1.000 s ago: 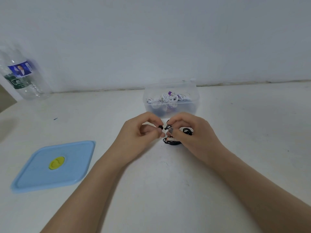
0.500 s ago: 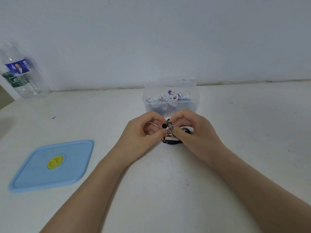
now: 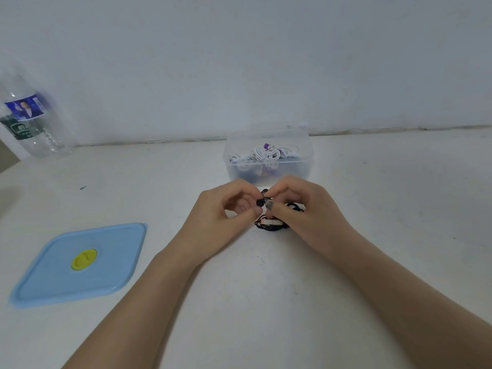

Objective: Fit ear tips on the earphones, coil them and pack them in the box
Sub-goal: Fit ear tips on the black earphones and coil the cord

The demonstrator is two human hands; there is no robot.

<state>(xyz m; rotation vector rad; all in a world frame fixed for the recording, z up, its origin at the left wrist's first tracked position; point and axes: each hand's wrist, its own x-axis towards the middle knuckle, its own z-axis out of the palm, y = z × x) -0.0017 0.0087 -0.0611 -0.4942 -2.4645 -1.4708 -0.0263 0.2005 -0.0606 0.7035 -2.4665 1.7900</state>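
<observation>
My left hand (image 3: 226, 211) pinches a small black ear tip (image 3: 259, 202) between thumb and forefinger. My right hand (image 3: 306, 209) pinches the earbud (image 3: 266, 194) of the black earphones, and the tip touches the bud. The black cable (image 3: 269, 226) lies bunched on the table under my right hand, partly hidden by it. Just behind my hands stands the clear plastic box (image 3: 266, 170), open, with white and purple earphones (image 3: 266, 153) coiled inside.
The box's light blue lid (image 3: 80, 265) with a yellow valve lies flat at the left front. A clear water bottle (image 3: 29, 121) stands at the far left against the wall. The white tabletop (image 3: 372, 209) ends at the wall behind the box.
My two hands have closed together, bringing the ear tip from a small gap away onto the earbud. The cable and box stay where they were.
</observation>
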